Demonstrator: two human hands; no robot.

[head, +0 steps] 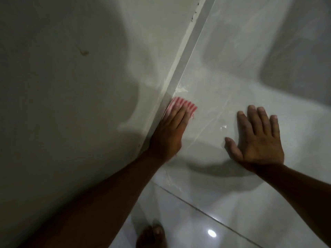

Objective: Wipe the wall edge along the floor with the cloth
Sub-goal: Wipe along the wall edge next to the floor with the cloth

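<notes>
A red-and-white striped cloth (184, 106) lies at the foot of the wall, pressed against the grey wall edge (192, 43) where it meets the floor. My left hand (168, 131) lies flat on the cloth, fingers together, its side touching the wall edge; most of the cloth is hidden under the fingers. My right hand (258, 138) rests palm down on the glossy floor tile to the right, fingers spread, holding nothing.
A pale wall (62, 95) fills the left side. White smears (181, 89) sit on the tile just beyond the cloth. Glossy floor tiles (232, 77) with a dark grout line (206, 210) stretch right. A bare foot (152, 235) shows at the bottom edge.
</notes>
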